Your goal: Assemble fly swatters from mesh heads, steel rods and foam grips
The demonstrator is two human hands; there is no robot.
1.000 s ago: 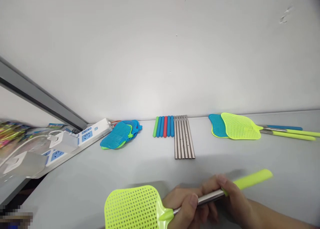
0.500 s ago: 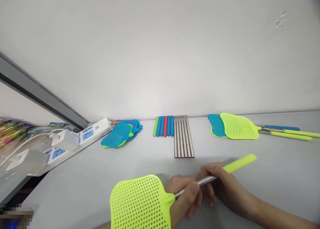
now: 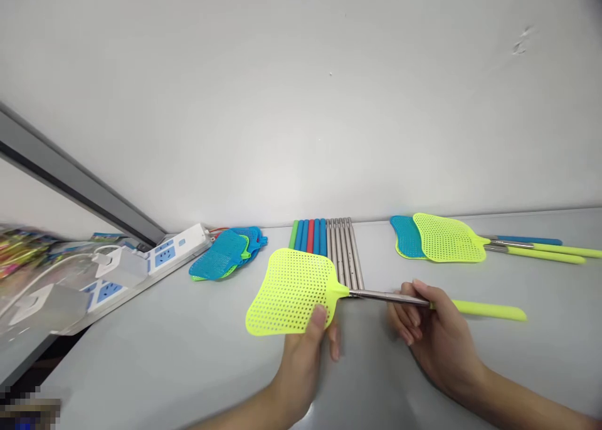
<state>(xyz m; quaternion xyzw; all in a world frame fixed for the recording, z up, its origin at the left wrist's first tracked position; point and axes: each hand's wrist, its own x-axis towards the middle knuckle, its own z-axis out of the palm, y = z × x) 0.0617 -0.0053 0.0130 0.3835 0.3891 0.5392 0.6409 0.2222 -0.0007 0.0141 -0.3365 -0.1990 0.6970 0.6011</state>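
A yellow-green fly swatter [image 3: 294, 289] with a perforated head, metal rod and yellow-green grip is held level above the table between both hands. My left hand [image 3: 301, 361] pinches the lower edge of its head, thumb on top and fingers behind. My right hand [image 3: 435, 333] is closed around the rod where it meets the grip. Behind the swatter head lies a row of coloured grip sleeves [image 3: 310, 232], green, blue and red, partly covered. Beside them several metal rods [image 3: 347, 254] lie parallel, their lower ends partly hidden.
Loose blue and green swatter heads [image 3: 221, 254] are piled at the left. A white power strip [image 3: 179, 248] with plugged-in adapters stands beyond them. At the right, several swatters with handles [image 3: 451, 239] overlap near the wall [image 3: 301, 104]. Plastic-wrapped items [image 3: 23, 248] sit far left.
My left hand has shifted from the rod's neck to the swatter's head. The swatter has risen away from me and turned nearly level. My right hand stays closed on it.
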